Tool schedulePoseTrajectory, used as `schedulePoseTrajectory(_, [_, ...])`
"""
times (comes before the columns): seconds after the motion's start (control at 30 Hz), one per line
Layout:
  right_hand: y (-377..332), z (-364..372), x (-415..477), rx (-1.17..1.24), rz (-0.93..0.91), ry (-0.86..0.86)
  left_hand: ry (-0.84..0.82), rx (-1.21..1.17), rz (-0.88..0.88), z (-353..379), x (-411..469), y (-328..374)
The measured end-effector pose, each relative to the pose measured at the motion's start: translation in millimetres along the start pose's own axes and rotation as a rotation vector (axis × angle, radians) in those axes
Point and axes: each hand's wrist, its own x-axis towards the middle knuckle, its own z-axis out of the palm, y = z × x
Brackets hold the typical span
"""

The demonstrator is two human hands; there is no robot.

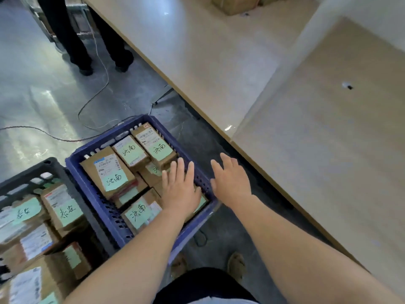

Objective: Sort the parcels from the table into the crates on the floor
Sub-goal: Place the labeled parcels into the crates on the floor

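Note:
A blue crate (103,202) on the floor holds several brown cardboard parcels (109,172) with green handwritten labels. My left hand (180,187) lies flat with straight fingers over the parcels in the crate's right part. My right hand (232,181) hovers open with spread fingers over the crate's right rim, holding nothing. A black crate (28,174) at the lower left holds several more labelled parcels (63,209). The beige table (219,62) runs diagonally on the right.
A cardboard box (234,3) sits at the table's far end. A person's dark-trousered legs (72,34) stand at the upper left. A cable (94,97) snakes over the glossy floor behind the blue crate. My feet (235,265) stand between crate and table.

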Motion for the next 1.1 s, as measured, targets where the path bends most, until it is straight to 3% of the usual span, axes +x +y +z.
schedulePoseTrajectory(0.37, [109.4, -26.9, -122.9, 0.009, 0.331, 0.109, 0.089, 0.201, 0.344, -6.4, -28.1, 121.6])
schedulePoseTrajectory(0.63, [194.1, -38.3, -236.0, 0.039, 0.544, 0.207, 0.124, 0.27, 0.578, 4.1, -80.4, 249.0])
schedulePoseTrajectory(0.83, [264.7, -40.1, -322.9, 0.023, 0.672, 0.292, 0.186, 0.311, 0.669, 20.8, -132.7, 343.8])
schedulePoseTrajectory(1.1, [348.2, -24.7, -436.3, 0.014, 0.803, 0.356, 0.149, 0.304, 0.797, 82.5, -205.3, 462.0])
